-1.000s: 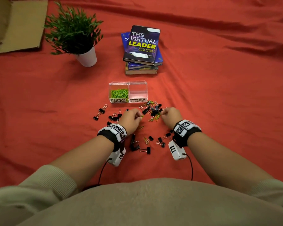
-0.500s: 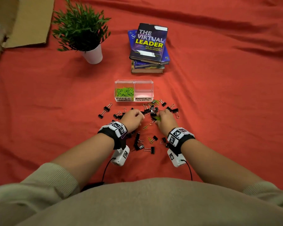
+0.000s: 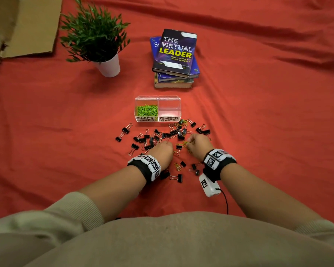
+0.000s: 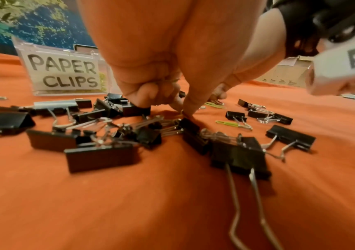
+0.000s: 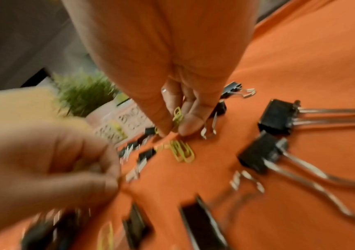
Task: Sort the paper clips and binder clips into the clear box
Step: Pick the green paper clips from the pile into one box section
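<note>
1. Red cloth (image 3: 258, 116) covers the whole work surface; a potted green plant (image 3: 96, 35) and a stack of books (image 3: 175, 58) stand far beyond both hands.
2. The right hand (image 3: 199, 146) pinches yellow-green wire paper clips (image 5: 177, 116); more lie just under its fingertips.
3. The left hand (image 3: 160, 153) is curled, one finger down among black metal binder clips (image 4: 99, 157); whether it holds anything, I cannot tell.
4. The two-compartment clear plastic box (image 3: 157, 120) sits straight ahead of both hands, its paper-clip side nearer the left hand, with scattered binder clips between.

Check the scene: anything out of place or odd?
Nothing damaged. The clear box is lopsided: its paper-clip side holds green paper clips, its binder-clip side looks empty. Black binder clips and some paper clips lie scattered on the red cloth.
</note>
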Available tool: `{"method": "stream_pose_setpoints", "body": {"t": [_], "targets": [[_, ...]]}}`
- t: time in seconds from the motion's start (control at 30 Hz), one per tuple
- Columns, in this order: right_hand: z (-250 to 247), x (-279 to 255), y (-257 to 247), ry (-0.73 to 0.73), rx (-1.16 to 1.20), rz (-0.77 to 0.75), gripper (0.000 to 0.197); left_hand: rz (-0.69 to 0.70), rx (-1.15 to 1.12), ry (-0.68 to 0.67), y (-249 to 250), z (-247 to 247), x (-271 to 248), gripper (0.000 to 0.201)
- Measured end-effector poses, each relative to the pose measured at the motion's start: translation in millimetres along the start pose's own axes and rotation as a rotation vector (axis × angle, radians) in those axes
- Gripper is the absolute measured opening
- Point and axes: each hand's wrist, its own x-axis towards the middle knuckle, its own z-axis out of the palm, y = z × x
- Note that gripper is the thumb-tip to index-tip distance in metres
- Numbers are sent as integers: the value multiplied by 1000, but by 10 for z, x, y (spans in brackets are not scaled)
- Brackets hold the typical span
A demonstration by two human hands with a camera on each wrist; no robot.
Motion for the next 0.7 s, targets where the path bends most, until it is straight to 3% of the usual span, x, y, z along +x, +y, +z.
{"method": "stream_pose_setpoints", "body": {"t": [0.17,0.37,0.5,0.7], "targets": [[-373,79,-150,-39,378,51,8,20,-109,35,-52,-29,-22,27],[-572,473,-874,3,490,-76,10,-93,-324,68,-307,-215,-81,17],[-379,762,-1403,51,289,-185,5,-143,-353,104,-547,-382,-148,18],[-55,862,-1674,-44,-189,-324,26,-175,-279,143,-879,-796,-95,18]]}}
